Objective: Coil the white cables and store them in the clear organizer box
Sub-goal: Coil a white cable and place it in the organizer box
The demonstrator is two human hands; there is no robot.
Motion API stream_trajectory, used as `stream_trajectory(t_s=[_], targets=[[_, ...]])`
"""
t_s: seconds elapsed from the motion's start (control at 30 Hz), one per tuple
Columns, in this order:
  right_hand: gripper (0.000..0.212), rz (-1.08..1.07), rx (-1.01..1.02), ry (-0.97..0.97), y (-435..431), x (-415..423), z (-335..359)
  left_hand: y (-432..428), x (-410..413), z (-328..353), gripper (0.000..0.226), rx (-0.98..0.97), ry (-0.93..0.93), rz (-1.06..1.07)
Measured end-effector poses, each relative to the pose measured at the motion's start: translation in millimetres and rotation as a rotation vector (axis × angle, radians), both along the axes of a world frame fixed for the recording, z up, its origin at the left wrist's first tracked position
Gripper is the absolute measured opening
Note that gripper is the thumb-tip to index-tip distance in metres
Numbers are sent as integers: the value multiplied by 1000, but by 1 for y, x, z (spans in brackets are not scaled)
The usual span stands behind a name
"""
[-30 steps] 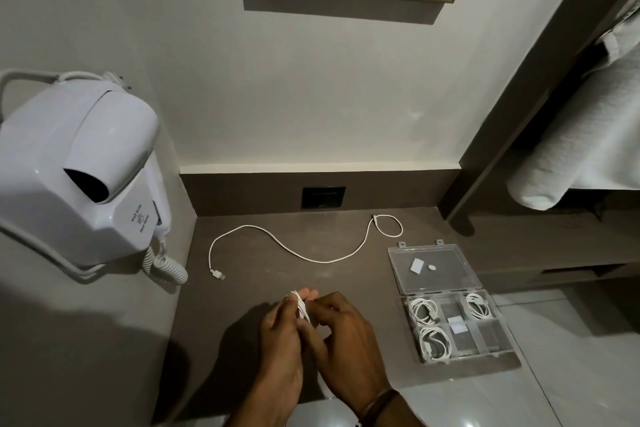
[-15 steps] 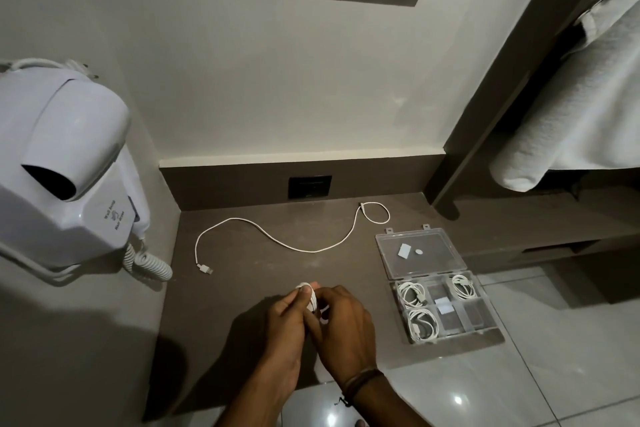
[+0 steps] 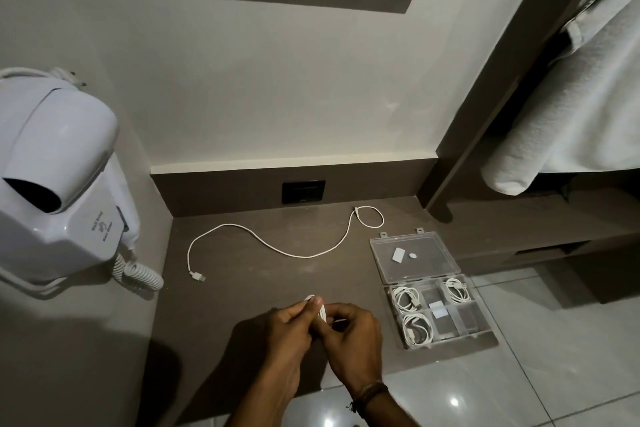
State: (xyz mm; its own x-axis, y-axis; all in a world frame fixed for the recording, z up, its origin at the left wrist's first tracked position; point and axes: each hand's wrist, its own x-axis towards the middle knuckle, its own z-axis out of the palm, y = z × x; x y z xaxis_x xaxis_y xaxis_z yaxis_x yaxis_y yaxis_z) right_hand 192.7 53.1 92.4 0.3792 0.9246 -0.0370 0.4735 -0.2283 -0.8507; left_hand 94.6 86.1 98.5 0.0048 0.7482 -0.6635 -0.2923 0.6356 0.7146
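My left hand (image 3: 291, 326) and my right hand (image 3: 353, 333) are pressed together over the front of the brown counter, both pinching a small coiled white cable (image 3: 321, 309) that pokes out between the fingers. A second white cable (image 3: 277, 246) lies uncoiled across the counter behind them, its USB plug at the left end and a small loop at the right. The clear organizer box (image 3: 483, 331) stands open at the right with its lid (image 3: 412, 258) flat behind it. Three coiled white cables (image 3: 408, 298) fill compartments; the others hold only white labels.
A white wall-mounted hair dryer (image 3: 59, 177) with a curly cord hangs at the left. A dark socket plate (image 3: 303, 191) sits in the back panel. White towelling (image 3: 571, 97) hangs at the right above a lower shelf. Glossy floor tiles lie below the counter's front edge.
The view has shifted slightly between frames. My hands stay together at the counter's front, with small finger movements on the coiled cable. The loose cable and the box have not moved.
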Motion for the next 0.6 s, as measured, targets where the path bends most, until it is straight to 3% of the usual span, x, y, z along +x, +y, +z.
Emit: stream_trajectory(t_s=[0.07,0.17,0.3,0.4,0.5,0.6], targets=[[5,-11,1,25,-1,2,0,-4,5,0,6,26,16,45],[4,-14,-1,44,-3,7,-2,-8,10,-2,10,104,46,87],[4,7,-30,86,-8,22,-6,-6,17,-4,26,303,287,51],[2,3,-51,229,-9,42,-7,-4,26,-7,20,457,438,-34],[8,-35,-88,462,-6,67,-3,2,30,-16,7,415,337,-100],[18,6,-183,669,-11,90,0,8,42,-12,20,319,147,-313]])
